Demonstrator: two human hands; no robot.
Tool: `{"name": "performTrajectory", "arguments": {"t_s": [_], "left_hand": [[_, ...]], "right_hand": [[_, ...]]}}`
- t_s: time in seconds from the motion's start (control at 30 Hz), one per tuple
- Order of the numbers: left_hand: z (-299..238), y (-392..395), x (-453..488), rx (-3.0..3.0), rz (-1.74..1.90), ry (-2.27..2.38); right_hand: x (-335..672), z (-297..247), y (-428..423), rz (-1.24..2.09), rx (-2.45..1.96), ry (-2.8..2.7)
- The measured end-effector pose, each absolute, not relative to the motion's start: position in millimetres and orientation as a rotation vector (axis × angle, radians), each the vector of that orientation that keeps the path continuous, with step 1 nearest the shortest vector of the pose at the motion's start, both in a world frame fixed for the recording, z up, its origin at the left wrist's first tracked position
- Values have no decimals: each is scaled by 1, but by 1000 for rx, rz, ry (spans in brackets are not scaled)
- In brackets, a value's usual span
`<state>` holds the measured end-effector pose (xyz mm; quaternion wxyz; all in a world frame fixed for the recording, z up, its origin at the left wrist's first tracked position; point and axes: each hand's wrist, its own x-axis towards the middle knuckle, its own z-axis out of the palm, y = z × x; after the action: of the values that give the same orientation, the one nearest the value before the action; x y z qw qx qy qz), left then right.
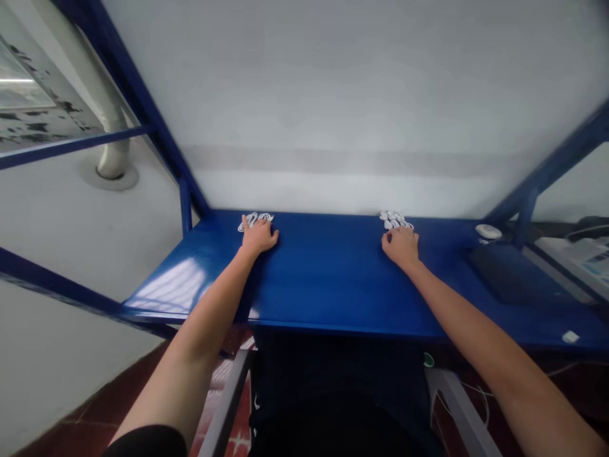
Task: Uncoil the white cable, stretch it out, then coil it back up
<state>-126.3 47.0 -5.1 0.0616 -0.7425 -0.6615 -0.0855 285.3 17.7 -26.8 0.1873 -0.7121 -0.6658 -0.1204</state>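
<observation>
Two coils (255, 221) touched, left hand (259, 236), right hand (402, 246)

Surface (333, 279): finished in smooth, glossy blue paint, with light mirrored at its left end. Frame bars (143, 108): coated in the same blue, judged to be metal. Wall (361, 95): painted white, matt. Left bundle (255, 220) and right bundle (394, 220): white, seemingly plastic cord, finish too small to be told. Floor (95, 406): tiled red-brown, faintly shiny.

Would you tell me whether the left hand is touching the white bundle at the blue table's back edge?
Touching. The head view shows the left hand with its fingers lying over the white bundle, and no blue table surface shows between them.
</observation>
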Motion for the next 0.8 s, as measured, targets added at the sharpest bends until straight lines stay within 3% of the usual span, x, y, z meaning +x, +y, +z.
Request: {"name": "performTrajectory", "arguments": {"t_s": [0.53,0.8], "left_hand": [[-7,-5,-25,-2902,-502,-1694],[-4,-13,21,-3123,-697,-1494]], "right_hand": [[284,-21,16,-213,-1941,-2010],[273,-23,4,10,-1530,-2181]]}}
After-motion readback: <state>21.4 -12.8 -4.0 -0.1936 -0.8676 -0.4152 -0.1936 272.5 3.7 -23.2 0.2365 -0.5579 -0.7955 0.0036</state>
